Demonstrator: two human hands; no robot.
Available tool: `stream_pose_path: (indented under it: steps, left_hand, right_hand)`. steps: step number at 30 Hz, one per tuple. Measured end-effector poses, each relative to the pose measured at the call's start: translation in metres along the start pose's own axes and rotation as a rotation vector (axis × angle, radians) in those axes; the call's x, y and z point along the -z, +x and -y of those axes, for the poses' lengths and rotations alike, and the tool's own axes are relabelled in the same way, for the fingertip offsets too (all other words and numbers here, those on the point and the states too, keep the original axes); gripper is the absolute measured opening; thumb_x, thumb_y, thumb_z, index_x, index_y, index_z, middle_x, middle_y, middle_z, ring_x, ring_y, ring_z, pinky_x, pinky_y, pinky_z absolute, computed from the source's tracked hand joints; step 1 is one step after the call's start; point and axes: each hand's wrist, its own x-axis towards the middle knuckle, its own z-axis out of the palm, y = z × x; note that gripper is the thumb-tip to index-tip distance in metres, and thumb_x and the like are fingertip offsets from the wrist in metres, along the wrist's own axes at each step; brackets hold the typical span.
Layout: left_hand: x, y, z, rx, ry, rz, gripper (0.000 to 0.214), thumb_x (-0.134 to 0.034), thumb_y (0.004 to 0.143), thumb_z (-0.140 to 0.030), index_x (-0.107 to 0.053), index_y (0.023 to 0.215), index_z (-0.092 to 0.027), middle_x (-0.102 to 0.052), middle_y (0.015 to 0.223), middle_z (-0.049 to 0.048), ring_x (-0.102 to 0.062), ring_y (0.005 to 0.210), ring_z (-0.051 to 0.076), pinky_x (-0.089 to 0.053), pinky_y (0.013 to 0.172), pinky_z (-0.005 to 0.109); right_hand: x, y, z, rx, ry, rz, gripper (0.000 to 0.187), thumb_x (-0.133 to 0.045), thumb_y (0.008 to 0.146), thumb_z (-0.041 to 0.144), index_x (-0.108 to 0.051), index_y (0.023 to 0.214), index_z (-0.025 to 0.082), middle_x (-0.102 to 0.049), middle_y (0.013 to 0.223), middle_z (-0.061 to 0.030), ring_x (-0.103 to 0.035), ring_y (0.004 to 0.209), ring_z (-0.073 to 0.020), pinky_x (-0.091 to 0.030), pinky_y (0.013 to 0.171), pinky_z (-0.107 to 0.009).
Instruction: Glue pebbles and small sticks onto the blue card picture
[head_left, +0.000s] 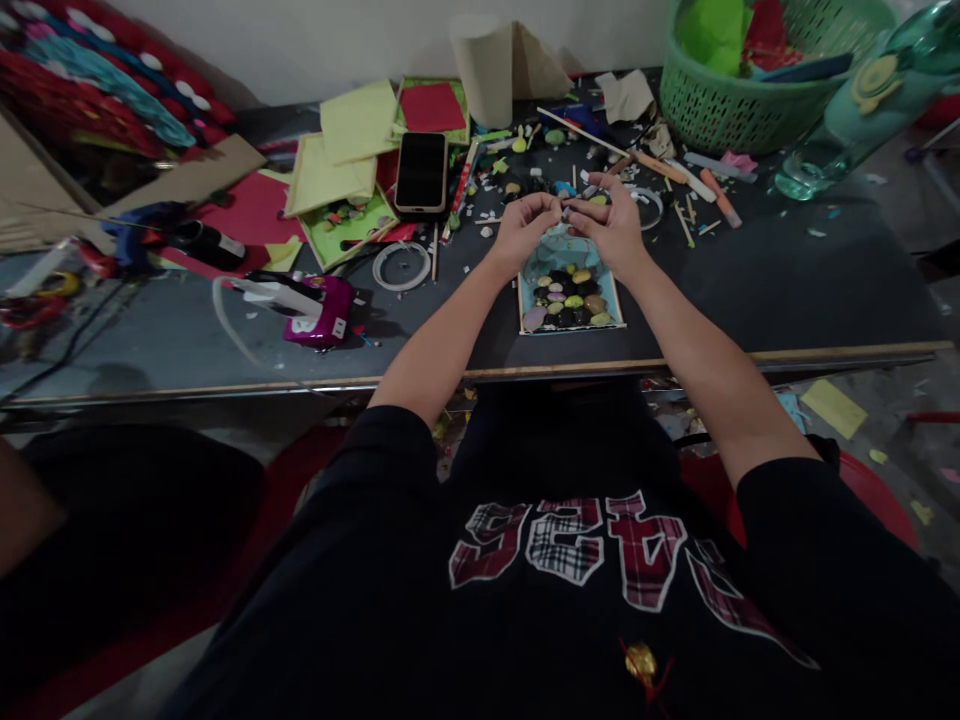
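Observation:
A shallow light-blue tray edged with thin sticks (531, 262) lies on the dark table, its near part filled with painted and black pebbles (574, 300). Over its far edge my left hand (523, 235) and my right hand (616, 228) meet, fingertips almost touching. Both are closed in a pinch around something small and pale, too small to make out. The right index finger is raised and bent. Behind the hands lie small scraps and a white ring of tubing (646, 207).
Left are a black phone (421, 172), yellow paper-lined trays (337, 190), a roll of clear tape (402, 266), a purple device (321, 312) and a blue glue gun (142, 235). Right stand a green basket (735, 115) and a clear bottle (847, 130). Another person sits at left.

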Motion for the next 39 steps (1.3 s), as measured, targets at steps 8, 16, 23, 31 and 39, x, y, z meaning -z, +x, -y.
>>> stream_pose_path:
  steps: [8,16,23,31,39]
  left_hand:
    - [0.003,-0.003,-0.017,-0.061,0.020,-0.069,0.059,-0.065,0.078,-0.077,-0.065,0.090,-0.020,-0.066,0.090,0.0048,-0.068,0.090,0.020,-0.054,0.084,0.037]
    - [0.004,-0.001,-0.014,-0.027,-0.009,-0.014,0.061,-0.057,0.082,-0.079,-0.064,0.096,-0.020,-0.069,0.083,0.0054,-0.066,0.063,0.014,-0.055,0.070,0.034]
    - [0.008,-0.003,-0.014,-0.020,0.002,-0.003,0.061,-0.069,0.072,-0.079,-0.064,0.081,-0.019,-0.063,0.067,0.0007,-0.057,0.053,0.010,-0.052,0.060,0.029]
    - [0.016,0.007,0.006,-0.007,-0.004,-0.105,0.063,-0.037,0.088,-0.083,-0.056,0.081,-0.023,-0.045,0.060,-0.0023,-0.063,0.061,0.014,-0.057,0.066,0.032]
    - [0.022,0.003,0.003,-0.070,0.100,-0.135,0.059,-0.050,0.088,-0.077,-0.071,0.080,-0.022,-0.060,0.056,0.0000,-0.061,0.055,0.012,-0.054,0.059,0.027]
  right_hand:
    - [0.014,0.013,-0.016,0.092,0.049,-0.094,0.099,-0.063,0.063,0.091,-0.035,0.143,0.040,-0.065,0.137,-0.0058,-0.062,0.128,-0.0305,-0.054,0.107,-0.053]
    - [0.008,0.004,0.006,-0.015,-0.005,-0.058,0.095,-0.067,0.067,0.085,-0.038,0.145,0.039,-0.062,0.141,-0.0054,-0.064,0.126,-0.0279,-0.054,0.109,-0.051]
    - [0.010,0.007,-0.001,-0.027,0.043,-0.075,0.093,-0.071,0.065,0.083,-0.040,0.141,0.038,-0.067,0.134,-0.0054,-0.064,0.125,-0.0275,-0.052,0.109,-0.052]
    - [0.012,0.007,-0.004,-0.036,0.030,-0.042,0.093,-0.070,0.067,0.082,-0.039,0.143,0.038,-0.065,0.138,-0.0055,-0.063,0.128,-0.0280,-0.054,0.108,-0.053]
    - [0.011,0.003,0.001,-0.074,0.067,-0.047,0.091,-0.074,0.065,0.080,-0.042,0.139,0.038,-0.065,0.137,-0.0046,-0.061,0.129,-0.0274,-0.055,0.107,-0.050]
